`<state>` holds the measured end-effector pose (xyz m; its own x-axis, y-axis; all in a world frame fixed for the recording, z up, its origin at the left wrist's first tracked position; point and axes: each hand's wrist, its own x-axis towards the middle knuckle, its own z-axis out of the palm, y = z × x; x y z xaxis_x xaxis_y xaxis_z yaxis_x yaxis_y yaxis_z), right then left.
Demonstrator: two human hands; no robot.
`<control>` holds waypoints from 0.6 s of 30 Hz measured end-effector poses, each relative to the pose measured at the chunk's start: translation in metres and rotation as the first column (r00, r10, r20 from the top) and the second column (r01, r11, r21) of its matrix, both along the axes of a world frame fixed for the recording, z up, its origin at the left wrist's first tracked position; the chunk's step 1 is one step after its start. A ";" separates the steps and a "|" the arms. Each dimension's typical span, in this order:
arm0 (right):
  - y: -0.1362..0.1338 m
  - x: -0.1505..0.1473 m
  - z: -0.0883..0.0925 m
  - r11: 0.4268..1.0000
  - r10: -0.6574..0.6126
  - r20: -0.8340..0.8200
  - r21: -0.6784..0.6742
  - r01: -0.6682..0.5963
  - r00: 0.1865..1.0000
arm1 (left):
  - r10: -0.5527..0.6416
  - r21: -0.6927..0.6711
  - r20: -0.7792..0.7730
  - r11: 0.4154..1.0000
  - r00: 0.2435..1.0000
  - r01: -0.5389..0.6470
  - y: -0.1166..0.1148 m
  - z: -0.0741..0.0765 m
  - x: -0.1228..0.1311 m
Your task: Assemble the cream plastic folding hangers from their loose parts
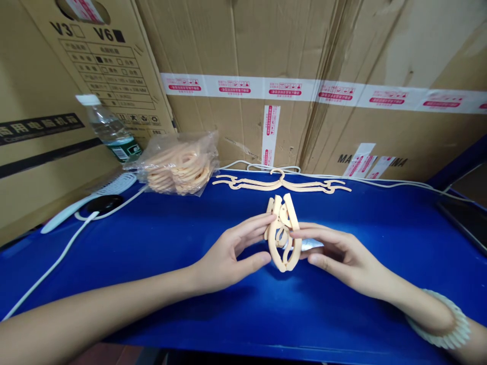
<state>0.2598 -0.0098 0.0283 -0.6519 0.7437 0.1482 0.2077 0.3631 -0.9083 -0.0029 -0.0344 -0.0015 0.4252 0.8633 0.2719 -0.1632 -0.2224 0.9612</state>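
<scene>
Both my hands hold a folded peach plastic hanger (283, 230) upright above the blue table (160, 238). My left hand (232, 251) pinches its left side between fingertips and thumb. My right hand (335, 251) pinches the right side the same way; a pale beaded bracelet (445, 324) circles that wrist. Behind the folded piece, an unfolded peach hanger (281, 183) lies flat and spread wide along the table's back edge.
A clear bag of peach hangers (177, 165) sits at the back left beside a plastic water bottle (110, 129). A white handheld device (87, 200) and white cables (57, 261) lie at left. Cardboard boxes (266, 66) wall the back. A dark tablet (466, 218) rests at right.
</scene>
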 end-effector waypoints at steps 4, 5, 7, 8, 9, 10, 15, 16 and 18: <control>-0.001 0.000 0.000 0.990 0.054 -0.022 -0.127 -0.056 0.998 | -0.074 0.056 -0.099 0.995 0.992 0.080 -0.003 0.001 -0.003; 0.000 0.000 0.000 0.985 0.066 -0.038 -0.157 -0.071 0.997 | -0.103 0.068 -0.116 0.991 0.988 0.112 -0.003 0.001 -0.003; 0.001 -0.001 0.002 0.969 0.089 -0.086 -0.222 -0.106 0.992 | -0.171 0.093 -0.147 0.978 0.974 0.186 -0.003 0.001 -0.005; 0.002 -0.001 0.003 0.959 0.098 -0.117 -0.255 -0.125 0.988 | -0.194 0.109 -0.168 0.971 0.967 0.214 -0.003 0.001 -0.006; 0.003 -0.001 0.004 0.948 0.100 -0.146 -0.286 -0.139 0.984 | -0.199 0.137 -0.194 0.964 0.961 0.227 -0.003 0.002 -0.007; 0.005 0.000 0.005 0.941 0.090 -0.167 -0.308 -0.139 0.982 | -0.180 0.174 -0.224 0.960 0.958 0.221 -0.003 0.002 -0.008; 0.017 0.016 0.011 0.974 -0.130 -0.008 -0.186 0.127 0.991 | 0.141 0.417 -0.428 0.907 0.893 0.056 -0.003 -0.003 -0.013; 0.021 0.020 0.012 0.976 -0.162 0.050 -0.136 0.168 0.985 | 0.181 0.449 -0.483 0.891 0.857 0.064 -0.003 -0.003 -0.013; 0.028 0.028 0.010 0.981 -0.165 0.159 -0.070 0.178 0.973 | 0.199 0.471 -0.600 0.871 0.775 0.141 -0.004 -0.004 -0.013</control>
<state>0.2876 0.0181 0.0379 -0.5234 0.8521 -0.0100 0.3980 0.2340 -0.8871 -0.0159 -0.0382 -0.0056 0.6186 0.7143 0.3273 0.4346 -0.6581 0.6149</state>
